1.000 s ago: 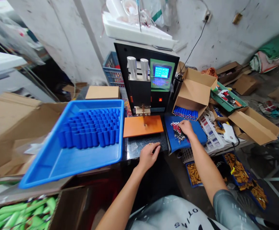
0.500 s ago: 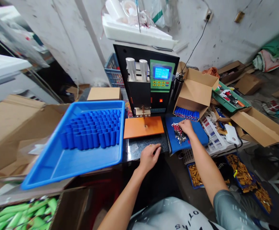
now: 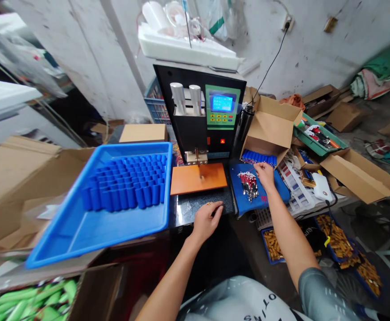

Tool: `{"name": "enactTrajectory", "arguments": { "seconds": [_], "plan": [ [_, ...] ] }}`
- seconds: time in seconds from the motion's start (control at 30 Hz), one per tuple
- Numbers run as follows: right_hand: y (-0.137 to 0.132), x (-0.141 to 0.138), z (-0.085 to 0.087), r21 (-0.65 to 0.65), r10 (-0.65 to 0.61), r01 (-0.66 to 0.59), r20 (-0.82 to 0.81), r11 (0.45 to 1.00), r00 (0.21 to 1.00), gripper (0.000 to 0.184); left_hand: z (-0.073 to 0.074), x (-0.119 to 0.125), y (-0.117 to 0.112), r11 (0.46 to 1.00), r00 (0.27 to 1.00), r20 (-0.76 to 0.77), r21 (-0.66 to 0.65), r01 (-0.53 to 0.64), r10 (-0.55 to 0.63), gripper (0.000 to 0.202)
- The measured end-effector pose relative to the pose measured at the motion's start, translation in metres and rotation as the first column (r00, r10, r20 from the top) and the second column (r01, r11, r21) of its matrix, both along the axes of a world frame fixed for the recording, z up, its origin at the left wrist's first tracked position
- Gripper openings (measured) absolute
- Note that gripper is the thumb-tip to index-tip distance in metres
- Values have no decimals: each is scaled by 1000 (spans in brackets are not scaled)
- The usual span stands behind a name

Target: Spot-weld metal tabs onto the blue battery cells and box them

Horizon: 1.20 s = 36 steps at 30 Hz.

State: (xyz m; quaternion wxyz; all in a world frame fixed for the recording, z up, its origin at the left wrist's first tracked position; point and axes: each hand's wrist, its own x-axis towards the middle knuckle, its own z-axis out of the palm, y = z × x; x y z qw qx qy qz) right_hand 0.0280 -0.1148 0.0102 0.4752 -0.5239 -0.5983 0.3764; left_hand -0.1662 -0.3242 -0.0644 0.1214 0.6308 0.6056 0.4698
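Observation:
My right hand (image 3: pixel 265 175) is pinched above the blue mat (image 3: pixel 237 187), at the upper right of a small pile of wire leads (image 3: pixel 249 186) with red, white and black parts. A thin reddish wire lead (image 3: pixel 250 170) appears to run from its fingertips. My left hand (image 3: pixel 205 220) rests at the front edge of the dark bench (image 3: pixel 190 209), thumb and forefinger apart, with nothing seen in it. Between and behind the hands stands a black spot welder (image 3: pixel 188 129) with a lit blue screen. Its electrode tips (image 3: pixel 197 157) point down over an orange board (image 3: pixel 198 179).
A blue tray (image 3: pixel 94 236) with rows of blue cylindrical cells (image 3: pixel 124 183) stands on the left. Behind the mat, an open carton (image 3: pixel 273 120) has more blue cells (image 3: pixel 258 158) in front. Green pieces (image 3: pixel 24 303) fill a box at lower left. Further right lies a green bin (image 3: pixel 315 136).
My right hand has lifted off the pile, moving slightly back and right, with a thin lead at its fingers. My left hand stays by the bench edge. The view has shifted slightly.

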Motion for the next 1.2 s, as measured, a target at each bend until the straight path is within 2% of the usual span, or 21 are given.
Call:
{"name": "enactTrajectory", "arguments": {
  "seconds": [0.13, 0.2, 0.27, 0.33, 0.4, 0.5, 0.6, 0.7, 0.8, 0.93, 1.07, 1.2],
  "plan": [
    [-10, 1, 13, -37, 10, -12, -61, 999, 998, 27, 5, 2, 0, 1000, 993, 119, -31, -5, 8, 22],
    [-21, -4, 20, -78, 41, -53, -153, 996, 987, 26, 13, 4, 0, 1000, 978, 206, -10, -25, 26, 22],
    [-36, -14, 26, -121, 75, -107, -248, 987, 966, 26, 25, 6, 2, 996, 971, 236, 68, -55, 37, 21],
    [-53, -28, 30, -164, 107, -169, -332, 972, 937, 28, 41, 7, 4, 977, 984, 168, 190, -96, 64, 20],
    [-69, -43, 33, -200, 134, -230, -405, 952, 905, 29, 57, 5, 9, 939, 991, 22, 315, -135, 135, 17],
    [-89, -63, 33, -240, 159, -302, -476, 923, 865, 29, 76, -1, 16, 885, 945, -198, 441, -152, 261, 13],
    [-101, -77, 32, -261, 193, -369, -516, 892, 834, 30, 83, -11, 19, 885, 913, -300, 451, -118, 275, 11],
    [-108, -86, 32, -277, 216, -406, -527, 871, 822, 31, 80, -19, 16, 909, 924, -297, 401, -108, 241, 11],
    [-114, -91, 33, -299, 229, -440, -542, 847, 809, 30, 73, -22, 11, 936, 962, -182, 323, -136, 203, 11],
    [-122, -96, 30, -308, 236, -484, -587, 819, 774, 33, 69, -21, 4, 970, 983, 99, 176, -169, 153, 13],
    [-128, -100, 23, -261, 290, -512, -581, 819, 760, 32, 72, -23, -2, 990, 900, 421, 19, -137, 116, 16],
    [-135, -103, 19, -167, 488, -614, -464, 772, 739, 33, 78, -30, -9, 994, 832, 544, -37, -104, 108, 21]
  ]
}}
